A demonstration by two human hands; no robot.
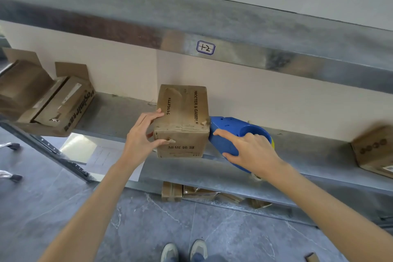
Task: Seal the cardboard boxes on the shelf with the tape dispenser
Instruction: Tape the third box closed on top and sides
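A small brown cardboard box (pixel 182 117) with closed flaps stands on the metal shelf (pixel 308 151), near its front edge. My left hand (pixel 142 136) grips the box's left front corner, thumb on the front face and fingers on the left side. My right hand (pixel 253 153) holds a blue tape dispenser (pixel 227 132), index finger stretched along its top. The dispenser's nose touches the box's right side near the top edge.
An open cardboard box (pixel 49 100) with raised flaps sits at the shelf's left end, another closed box (pixel 374 151) at the right. More boxes (pixel 191 192) lie under the shelf. An upper shelf (pixel 206 48) labelled 1-2 hangs overhead. A slanted metal post (pixel 49 149) stands left.
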